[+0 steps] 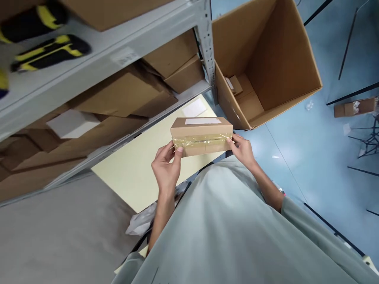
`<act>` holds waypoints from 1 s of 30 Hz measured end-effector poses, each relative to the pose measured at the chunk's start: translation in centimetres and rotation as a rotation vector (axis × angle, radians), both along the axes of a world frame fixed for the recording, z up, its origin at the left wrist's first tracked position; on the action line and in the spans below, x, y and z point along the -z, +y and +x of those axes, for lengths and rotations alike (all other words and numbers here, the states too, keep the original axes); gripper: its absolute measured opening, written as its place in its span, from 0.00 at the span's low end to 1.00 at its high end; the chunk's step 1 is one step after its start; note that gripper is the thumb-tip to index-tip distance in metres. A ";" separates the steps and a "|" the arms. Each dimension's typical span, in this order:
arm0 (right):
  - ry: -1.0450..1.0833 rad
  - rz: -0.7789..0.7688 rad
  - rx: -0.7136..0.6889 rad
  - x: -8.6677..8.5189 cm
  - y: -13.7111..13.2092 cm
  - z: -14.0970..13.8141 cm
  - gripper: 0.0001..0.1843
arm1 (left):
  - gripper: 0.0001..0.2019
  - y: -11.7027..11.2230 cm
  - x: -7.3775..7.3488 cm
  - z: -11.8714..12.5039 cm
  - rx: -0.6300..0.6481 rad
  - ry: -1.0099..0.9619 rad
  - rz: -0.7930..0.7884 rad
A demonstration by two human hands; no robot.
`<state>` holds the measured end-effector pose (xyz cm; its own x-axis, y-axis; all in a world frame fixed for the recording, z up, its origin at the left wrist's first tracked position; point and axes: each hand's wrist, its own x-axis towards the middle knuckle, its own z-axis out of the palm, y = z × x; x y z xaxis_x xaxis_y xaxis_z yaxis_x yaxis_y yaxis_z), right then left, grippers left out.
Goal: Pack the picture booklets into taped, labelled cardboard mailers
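I hold a small cardboard box (pixel 201 136) in front of my chest with both hands. It is sealed with clear tape along its near face and has a white label on top. My left hand (pixel 166 165) grips the box's left end, thumb on the taped seam. My right hand (pixel 241 149) grips the right end with fingers curled round the corner. A large open carton (pixel 284 75) stands on the floor just beyond the box, with a smaller box lying inside it.
A grey metal shelf rack (pixel 204 43) runs along the left, loaded with cardboard boxes (pixel 124 94) and black-and-yellow tools (pixel 50 51). A pale yellow board (pixel 139 169) lies below. The blue floor (pixel 310 157) at right has another small box (pixel 355 107) and black stands.
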<state>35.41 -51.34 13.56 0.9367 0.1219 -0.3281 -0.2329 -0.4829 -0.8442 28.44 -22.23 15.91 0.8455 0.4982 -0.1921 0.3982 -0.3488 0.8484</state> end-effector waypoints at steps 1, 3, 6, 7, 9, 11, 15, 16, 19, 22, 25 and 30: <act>-0.010 0.009 0.037 -0.2 -2.4 1.5 0.26 | 0.24 -2.6 -0.9 2.2 0.026 -0.014 0.023; -0.028 0.035 0.140 -0.4 -6.9 4.3 0.26 | 0.22 -7.9 -2.4 6.8 0.096 -0.045 0.062; -0.030 0.058 0.297 0.6 -12.6 7.6 0.26 | 0.23 -14.5 -3.4 13.2 0.226 -0.068 0.126; -0.023 0.055 0.338 1.2 -14.0 8.4 0.27 | 0.23 -16.3 -3.5 15.0 0.270 -0.064 0.145; -0.010 0.046 0.409 2.4 -16.2 9.5 0.29 | 0.24 -19.1 -3.2 17.8 0.354 -0.045 0.173; 0.004 0.054 0.467 3.4 -17.7 10.0 0.30 | 0.24 -20.9 -2.8 19.7 0.424 -0.040 0.189; 0.041 0.076 0.540 4.1 -19.5 9.7 0.34 | 0.25 -23.3 -1.7 21.3 0.513 -0.067 0.204; 0.045 0.070 0.559 4.0 -19.9 9.4 0.35 | 0.26 -23.8 -1.4 21.5 0.527 -0.070 0.202; 0.033 0.057 0.629 3.6 -20.8 8.7 0.37 | 0.27 -25.2 -0.3 21.8 0.569 -0.072 0.183; 0.016 0.064 0.665 3.2 -21.9 8.8 0.39 | 0.27 -26.2 0.7 22.0 0.595 -0.081 0.162; 0.028 0.059 0.626 3.0 -23.1 10.1 0.38 | 0.27 -26.8 1.2 22.2 0.567 -0.067 0.147; 0.072 0.048 0.485 4.6 -26.1 15.0 0.37 | 0.27 -28.4 2.6 24.9 0.483 -0.011 0.140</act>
<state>50.41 -77.42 8.95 0.8646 -0.3059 -0.3986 -0.4795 -0.2650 -0.8366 53.32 -50.67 13.34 0.9875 0.0694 -0.1415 0.1546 -0.6022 0.7832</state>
